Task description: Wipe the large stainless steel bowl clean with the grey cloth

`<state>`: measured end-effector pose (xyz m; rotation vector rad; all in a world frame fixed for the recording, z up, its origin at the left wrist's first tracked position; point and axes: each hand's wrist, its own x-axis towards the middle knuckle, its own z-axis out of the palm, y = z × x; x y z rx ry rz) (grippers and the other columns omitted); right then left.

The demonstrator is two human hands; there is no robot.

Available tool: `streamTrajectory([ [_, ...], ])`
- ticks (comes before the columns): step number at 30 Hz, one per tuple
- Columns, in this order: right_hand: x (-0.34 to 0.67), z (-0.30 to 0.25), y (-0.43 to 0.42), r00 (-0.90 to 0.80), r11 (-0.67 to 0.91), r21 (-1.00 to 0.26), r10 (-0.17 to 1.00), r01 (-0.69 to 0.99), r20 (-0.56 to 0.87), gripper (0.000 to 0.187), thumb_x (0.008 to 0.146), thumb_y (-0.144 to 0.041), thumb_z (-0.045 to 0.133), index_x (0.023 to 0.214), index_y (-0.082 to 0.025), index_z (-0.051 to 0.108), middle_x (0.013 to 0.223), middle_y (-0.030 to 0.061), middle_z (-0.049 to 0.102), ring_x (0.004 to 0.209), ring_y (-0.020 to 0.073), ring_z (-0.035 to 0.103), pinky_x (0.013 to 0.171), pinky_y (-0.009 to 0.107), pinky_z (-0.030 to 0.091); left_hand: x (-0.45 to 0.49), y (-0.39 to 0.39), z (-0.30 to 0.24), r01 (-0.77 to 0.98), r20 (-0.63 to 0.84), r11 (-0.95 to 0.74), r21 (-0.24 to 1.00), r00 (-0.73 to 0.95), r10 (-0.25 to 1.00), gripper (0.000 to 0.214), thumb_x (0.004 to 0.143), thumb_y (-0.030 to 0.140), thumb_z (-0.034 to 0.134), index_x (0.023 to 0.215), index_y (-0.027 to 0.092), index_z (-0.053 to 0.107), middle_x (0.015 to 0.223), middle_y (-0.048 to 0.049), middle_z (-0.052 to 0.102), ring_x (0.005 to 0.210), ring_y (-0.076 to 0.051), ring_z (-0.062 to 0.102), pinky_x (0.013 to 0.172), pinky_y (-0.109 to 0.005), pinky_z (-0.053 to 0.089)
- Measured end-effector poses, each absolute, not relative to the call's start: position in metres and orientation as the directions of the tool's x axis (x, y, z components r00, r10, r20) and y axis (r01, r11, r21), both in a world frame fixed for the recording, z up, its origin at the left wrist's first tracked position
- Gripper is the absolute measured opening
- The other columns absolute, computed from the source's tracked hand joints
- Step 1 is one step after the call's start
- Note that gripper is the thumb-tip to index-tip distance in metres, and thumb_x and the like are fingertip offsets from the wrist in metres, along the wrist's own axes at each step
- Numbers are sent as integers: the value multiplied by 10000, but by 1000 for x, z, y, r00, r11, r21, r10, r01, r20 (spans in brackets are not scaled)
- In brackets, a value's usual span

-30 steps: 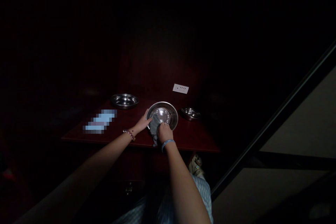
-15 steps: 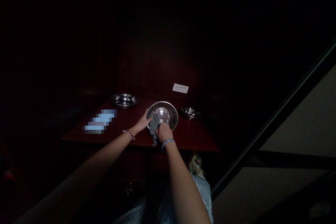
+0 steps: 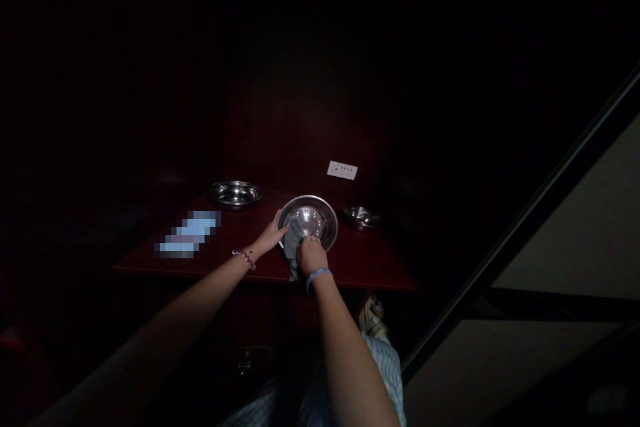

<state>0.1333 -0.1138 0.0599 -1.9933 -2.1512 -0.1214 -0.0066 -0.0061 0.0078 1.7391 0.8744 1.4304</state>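
A shiny metal bowl is tilted toward me above the front part of the dark red table. My left hand grips its left rim, thumb on the inner side. My right hand is closed on a grey cloth at the bowl's lower edge. Part of that cloth lies against the inside of the bowl, and its end hangs below the rim. The fingertips of my right hand are partly hidden.
The dark red table carries a wide metal bowl at back left and smaller metal bowls, seemingly stacked, at right. A blurred light-blue patch lies at left. A white socket plate is on the back wall.
Both hands keep their hold on the bowl and the cloth. The right hand and cloth have shifted very slightly downward; the whole view has moved a little too.
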Motion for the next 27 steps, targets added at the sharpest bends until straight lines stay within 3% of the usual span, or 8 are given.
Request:
streamTrajectory([
  [13,140,43,-102,-126,141,-31,946,989,298,358,918,-29,399,1196,-87,618,1176,224,707,1160,275,633,902,346,535,-7,-1,5,49,523,-537,842,168,836,577,800,197,578,1370,172,492,1286,-110,677,1240,-258,621,1198,-480,372],
  [27,136,45,-101,-98,112,-40,959,993,265,333,948,-28,419,1214,-69,616,1193,239,696,1184,274,618,930,319,509,-7,1,1,63,511,-525,849,156,845,560,821,183,577,1377,163,503,1286,-117,687,1236,-259,634,1204,-469,375],
])
